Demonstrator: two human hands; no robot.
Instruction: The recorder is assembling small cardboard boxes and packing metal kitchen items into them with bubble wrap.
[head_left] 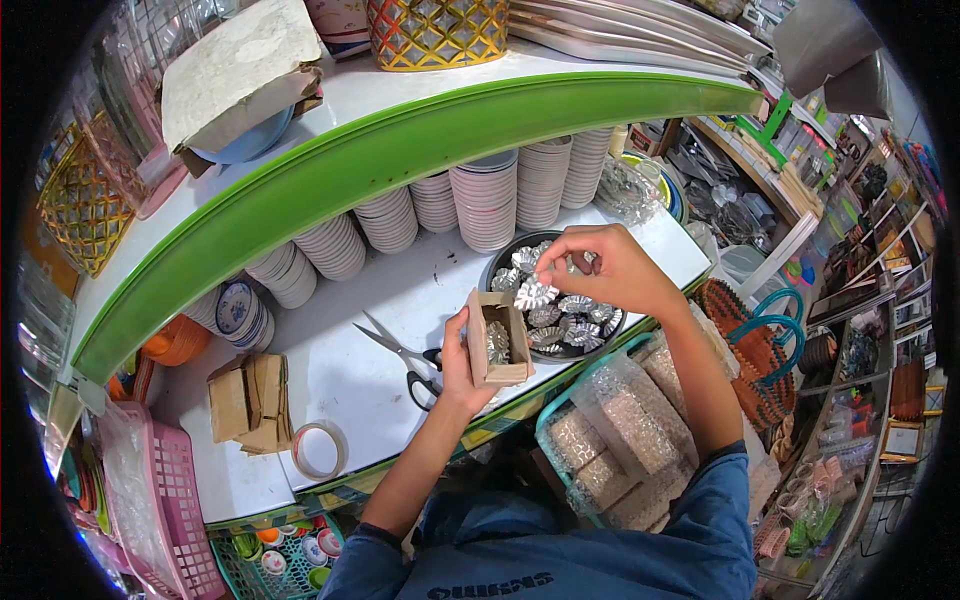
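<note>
Two bare hands at work over a white desk (390, 265), with a round dark pan (493, 266) as the point of reference. The pan holds many silver fluted tins (583, 333), lying loosely at various angles. The right hand (608, 268) is above the pan, its thumb and fingers drawn narrow in a pinch on one fluted tin (535, 294). The left hand (458, 362) grips a small open cardboard box (503, 376) at the near left side of the pan; further fluted metal is visible inside the box. Whether the box also rests on the desk cannot be told.

Left of the pan, just beyond the left hand, lie scissors (390, 344) with dark handles, their blades parted. Farther left of the pan are a tape roll (341, 445) and folded brown cardboard (264, 400), close to each other. Behind the pan and to its left, stacked white bowls (483, 208) stand in a row beneath a green-edged shelf (400, 135). On the near right side of the pan, below the desk's edge, a teal basket (546, 425) carries bubble-wrapped parcels (640, 435). A woven bag (755, 375) with blue-green handles appears to the right of the pan.
</note>
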